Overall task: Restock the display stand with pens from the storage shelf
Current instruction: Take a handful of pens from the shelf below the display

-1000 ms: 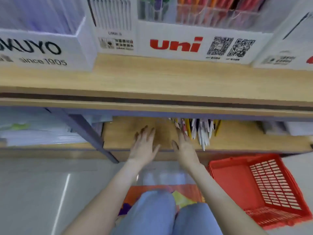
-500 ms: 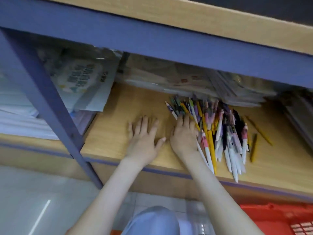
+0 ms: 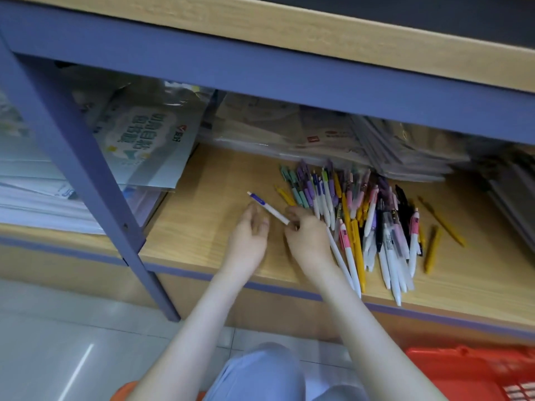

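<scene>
A heap of loose pens [image 3: 364,221] in white, yellow, pink, purple and teal lies on the low wooden storage shelf [image 3: 208,227]. My right hand [image 3: 307,241] pinches one white pen with a blue clip [image 3: 267,207], lifted off the board and slanting up to the left. Just left of it my left hand [image 3: 250,238] hovers, fingers loosely curled, holding nothing, its fingertips close under that pen. The display stand is out of view.
Stacks of plastic-wrapped stationery packs [image 3: 318,134] fill the back of the shelf. A blue metal upright [image 3: 86,180] stands at the left, with paper packs [image 3: 34,192] behind it. A red basket [image 3: 474,371] sits on the tiled floor at bottom right. Two yellow pens [image 3: 434,244] lie apart to the right.
Both hands lay flat on the shelf board beside the pen heap half a second ago. Now my right hand has picked up a white pen and my left hand has lifted and curled.
</scene>
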`<state>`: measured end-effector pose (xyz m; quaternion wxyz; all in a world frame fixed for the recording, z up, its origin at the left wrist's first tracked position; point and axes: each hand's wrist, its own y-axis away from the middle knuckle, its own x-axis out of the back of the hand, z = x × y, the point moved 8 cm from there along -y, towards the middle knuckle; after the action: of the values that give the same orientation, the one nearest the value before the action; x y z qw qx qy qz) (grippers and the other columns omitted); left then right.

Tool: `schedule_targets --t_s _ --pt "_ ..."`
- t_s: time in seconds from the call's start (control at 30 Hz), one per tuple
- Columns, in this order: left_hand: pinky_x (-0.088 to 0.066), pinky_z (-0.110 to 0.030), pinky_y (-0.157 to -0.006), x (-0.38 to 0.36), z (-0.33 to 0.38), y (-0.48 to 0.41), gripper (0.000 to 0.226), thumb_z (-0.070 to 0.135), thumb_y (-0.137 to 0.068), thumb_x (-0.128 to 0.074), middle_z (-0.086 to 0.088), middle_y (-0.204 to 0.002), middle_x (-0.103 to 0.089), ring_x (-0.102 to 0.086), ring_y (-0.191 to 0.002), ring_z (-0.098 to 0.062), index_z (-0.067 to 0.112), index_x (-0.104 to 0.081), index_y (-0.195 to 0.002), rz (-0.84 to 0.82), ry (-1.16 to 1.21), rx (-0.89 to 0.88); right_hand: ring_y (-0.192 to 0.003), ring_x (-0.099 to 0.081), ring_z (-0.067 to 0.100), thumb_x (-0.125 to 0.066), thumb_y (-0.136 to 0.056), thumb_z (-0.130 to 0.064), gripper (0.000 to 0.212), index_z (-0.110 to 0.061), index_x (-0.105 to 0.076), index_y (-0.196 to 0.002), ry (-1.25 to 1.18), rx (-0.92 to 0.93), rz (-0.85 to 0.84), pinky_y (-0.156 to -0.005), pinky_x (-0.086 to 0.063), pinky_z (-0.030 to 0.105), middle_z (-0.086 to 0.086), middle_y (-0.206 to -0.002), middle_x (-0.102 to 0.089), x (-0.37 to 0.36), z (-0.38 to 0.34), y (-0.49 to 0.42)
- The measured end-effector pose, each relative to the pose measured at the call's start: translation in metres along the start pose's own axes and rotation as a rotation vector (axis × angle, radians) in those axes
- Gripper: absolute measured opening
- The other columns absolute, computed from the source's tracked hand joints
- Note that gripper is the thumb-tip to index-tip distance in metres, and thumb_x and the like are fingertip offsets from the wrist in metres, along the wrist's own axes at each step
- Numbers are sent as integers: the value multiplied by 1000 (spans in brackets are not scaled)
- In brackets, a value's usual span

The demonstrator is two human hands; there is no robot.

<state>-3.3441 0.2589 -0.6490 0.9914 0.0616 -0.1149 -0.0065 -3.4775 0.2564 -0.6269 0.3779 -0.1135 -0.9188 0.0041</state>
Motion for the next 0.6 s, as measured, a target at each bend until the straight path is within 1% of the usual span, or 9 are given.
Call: schedule_targets --t_s 0.07,0.13,0.17,0.23,0.3,0.37,0.43,0.5,0.6 --pt "-35 -33 -109 -9 -6 2 34 23 -101 -46 -3 -133 -54 -49 -127 -17 15 -46 -135 -35 481 234 -109 -58 12 -47 -90 1 40 -18 -60 -123 -126 27 -17 -83 -41 15 -2 -119 -63 6 -6 19" --pt "-46 -42 -101 -17 -9 3 19 18 -101 -46 -13 -118 -61 -59 -114 -25 8 -52 -116 -19 787 373 -104 -58 3 -50 -90 0 40 -26 -63 -117 -209 93 -73 -84 -43 10 -13 -110 -65 10 -16 36" --pt "-51 -43 -94 -18 -10 4 17 15 -101 -45 -16 -110 -62 -62 -106 -28 5 -51 -113 9 834 398 -102 -58 2 -52 -90 -1 39 -28 -64 -115 -226 136 -104 -84 -44 10 -15 -109 -66 11 -20 43" --pt "-55 -39 -82 -21 -10 5 25 11 -102 -41 -19 -102 -63 -64 -96 -29 -2 -48 -122 30 873 404 -101 -59 2 -55 -90 -4 36 -27 -65 -117 -227 205 -153 -88 -45 14 -11 -112 -67 11 -21 54" --pt "-55 -36 -77 -28 -10 8 27 9 -103 -39 -20 -103 -65 -65 -92 -27 -5 -46 -125 -9 875 410 -100 -59 4 -56 -91 -9 33 -25 -63 -119 -227 214 -169 -88 -45 14 -6 -112 -67 16 -14 57" --pt "-54 -31 -73 -31 -12 14 24 7 -103 -38 -21 -109 -64 -66 -91 -25 -5 -47 -122 -44 881 429 -98 -56 3 -55 -93 -12 30 -20 -61 -122 -197 198 -129 -85 -40 8 -3 -113 -65 23 -3 52" --pt "-55 -31 -73 -27 -18 17 23 6 -102 -39 -24 -116 -61 -66 -93 -25 -5 -47 -121 -44 909 437 -107 -52 8 -53 -95 -13 32 -15 -57 -127 -74 191 -42 -91 -35 9 2 -120 -61 29 7 41" --pt "-55 -32 -75 -20 -22 19 25 6 -102 -40 -24 -121 -59 -65 -97 -25 -5 -47 -123 -29 921 429 -122 -44 20 -51 -95 -14 39 -12 -49 -134 111 183 18 -101 -26 17 7 -131 -54 25 14 27" --pt "-52 -37 -84 -12 -27 21 30 6 -101 -42 -23 -124 -56 -61 -107 -28 -7 -45 -128 -17 911 436 -123 -37 27 -47 -96 -14 40 -10 -45 -136 419 156 22 -103 -26 28 11 -134 -50 7 20 5"
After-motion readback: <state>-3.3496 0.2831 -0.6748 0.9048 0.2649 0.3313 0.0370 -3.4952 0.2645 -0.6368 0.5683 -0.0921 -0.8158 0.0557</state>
